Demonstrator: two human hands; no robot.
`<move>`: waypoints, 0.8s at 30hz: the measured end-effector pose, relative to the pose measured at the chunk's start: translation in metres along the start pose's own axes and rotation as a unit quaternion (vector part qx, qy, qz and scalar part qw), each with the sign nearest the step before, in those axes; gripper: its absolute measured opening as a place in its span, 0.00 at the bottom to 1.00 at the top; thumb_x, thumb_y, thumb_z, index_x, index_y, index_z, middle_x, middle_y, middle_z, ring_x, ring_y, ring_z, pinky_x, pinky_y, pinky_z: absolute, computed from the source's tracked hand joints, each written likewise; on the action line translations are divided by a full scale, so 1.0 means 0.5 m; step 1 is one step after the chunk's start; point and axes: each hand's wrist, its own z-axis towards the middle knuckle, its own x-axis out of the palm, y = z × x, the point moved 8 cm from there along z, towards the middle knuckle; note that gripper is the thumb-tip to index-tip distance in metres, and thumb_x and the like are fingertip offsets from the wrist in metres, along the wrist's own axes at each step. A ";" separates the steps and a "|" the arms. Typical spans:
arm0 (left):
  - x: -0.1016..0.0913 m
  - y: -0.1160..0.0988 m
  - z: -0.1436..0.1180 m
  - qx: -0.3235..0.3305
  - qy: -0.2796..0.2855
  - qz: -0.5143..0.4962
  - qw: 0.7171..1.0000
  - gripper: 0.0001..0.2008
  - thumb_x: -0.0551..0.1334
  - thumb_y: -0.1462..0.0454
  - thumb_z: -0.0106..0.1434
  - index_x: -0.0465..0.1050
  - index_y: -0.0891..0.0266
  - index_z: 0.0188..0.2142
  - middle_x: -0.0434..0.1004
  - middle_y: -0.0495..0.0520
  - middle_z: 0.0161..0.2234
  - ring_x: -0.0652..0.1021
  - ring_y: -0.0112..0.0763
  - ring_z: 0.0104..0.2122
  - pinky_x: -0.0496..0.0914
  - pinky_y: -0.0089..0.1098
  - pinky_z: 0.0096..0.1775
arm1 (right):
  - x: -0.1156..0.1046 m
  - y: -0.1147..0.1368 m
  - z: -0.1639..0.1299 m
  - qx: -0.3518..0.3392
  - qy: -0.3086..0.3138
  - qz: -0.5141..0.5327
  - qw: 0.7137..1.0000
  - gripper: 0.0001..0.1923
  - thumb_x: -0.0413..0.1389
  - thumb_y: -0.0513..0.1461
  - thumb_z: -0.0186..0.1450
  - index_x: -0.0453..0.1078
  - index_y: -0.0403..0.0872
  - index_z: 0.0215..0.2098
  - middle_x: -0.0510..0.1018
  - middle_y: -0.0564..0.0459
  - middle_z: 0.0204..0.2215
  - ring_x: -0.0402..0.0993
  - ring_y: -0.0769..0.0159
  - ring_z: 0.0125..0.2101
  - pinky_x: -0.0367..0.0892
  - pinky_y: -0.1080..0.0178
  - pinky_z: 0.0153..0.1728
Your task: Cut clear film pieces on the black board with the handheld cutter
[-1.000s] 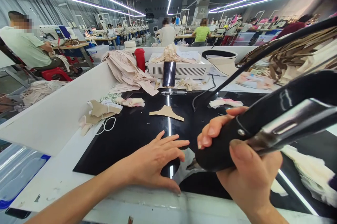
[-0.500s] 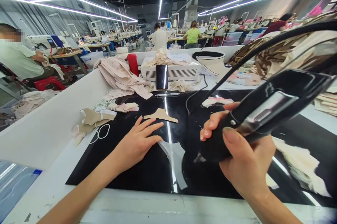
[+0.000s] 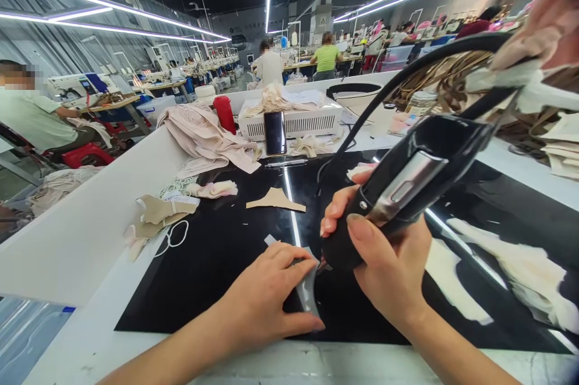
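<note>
My right hand (image 3: 384, 264) is wrapped tight around the black handheld tool (image 3: 407, 183), its nose tipped down at the near middle of the table (image 3: 203, 234). My left hand (image 3: 271, 294) lies mostly flat, fingers lightly curled, pinning a small grey piece (image 3: 310, 285) just left of the tool's tip. The risk I see: the tip sits almost against my left fingers, so a slip could catch them. The tool's cord (image 3: 362, 119) arcs overhead toward the far right; a tug there might pull the nose off the piece.
</note>
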 end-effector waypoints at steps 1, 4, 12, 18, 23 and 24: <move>0.001 0.002 -0.002 0.000 0.004 0.006 1.000 0.37 0.74 0.51 0.57 0.68 0.62 0.61 0.69 0.59 0.59 0.69 0.45 0.59 0.64 0.45 0.63 | 0.001 -0.002 0.000 0.000 0.000 0.000 1.000 0.20 0.68 0.46 0.61 0.68 0.53 0.47 0.76 0.59 0.28 0.71 0.67 0.24 0.69 0.61 0.26; 0.003 0.007 -0.006 0.001 0.018 0.019 1.000 0.39 0.73 0.49 0.58 0.66 0.63 0.62 0.68 0.60 0.61 0.68 0.46 0.60 0.62 0.46 0.65 | 0.003 -0.006 0.001 0.002 0.003 -0.003 1.000 0.19 0.68 0.46 0.61 0.68 0.53 0.47 0.77 0.58 0.29 0.72 0.67 0.25 0.68 0.61 0.27; 0.001 0.003 -0.011 -0.002 0.026 0.029 0.999 0.39 0.72 0.49 0.58 0.65 0.62 0.63 0.67 0.59 0.61 0.68 0.45 0.60 0.61 0.48 0.65 | 0.004 -0.008 0.001 0.006 0.003 0.003 1.000 0.21 0.68 0.46 0.60 0.67 0.53 0.47 0.77 0.58 0.30 0.72 0.68 0.24 0.69 0.60 0.27; 0.001 0.002 -0.014 -0.004 0.026 0.024 0.999 0.39 0.72 0.50 0.59 0.63 0.58 0.65 0.66 0.57 0.62 0.67 0.45 0.60 0.58 0.50 0.66 | 0.005 -0.010 -0.005 0.000 0.011 0.000 1.000 0.20 0.67 0.45 0.62 0.67 0.53 0.48 0.77 0.58 0.30 0.73 0.67 0.24 0.70 0.61 0.27; -0.003 0.003 -0.015 0.000 0.013 0.017 1.000 0.37 0.72 0.51 0.59 0.64 0.56 0.64 0.66 0.57 0.62 0.67 0.46 0.60 0.59 0.50 0.66 | 0.007 -0.005 -0.007 0.005 0.004 -0.012 1.000 0.16 0.65 0.43 0.64 0.67 0.53 0.47 0.77 0.58 0.30 0.74 0.67 0.25 0.71 0.60 0.28; -0.003 0.003 -0.015 0.001 0.013 0.016 1.000 0.37 0.72 0.51 0.59 0.64 0.57 0.64 0.66 0.57 0.62 0.67 0.46 0.60 0.59 0.50 0.66 | 0.007 -0.006 -0.008 0.012 0.003 -0.007 1.000 0.17 0.65 0.43 0.64 0.67 0.53 0.47 0.77 0.58 0.30 0.73 0.67 0.25 0.71 0.60 0.28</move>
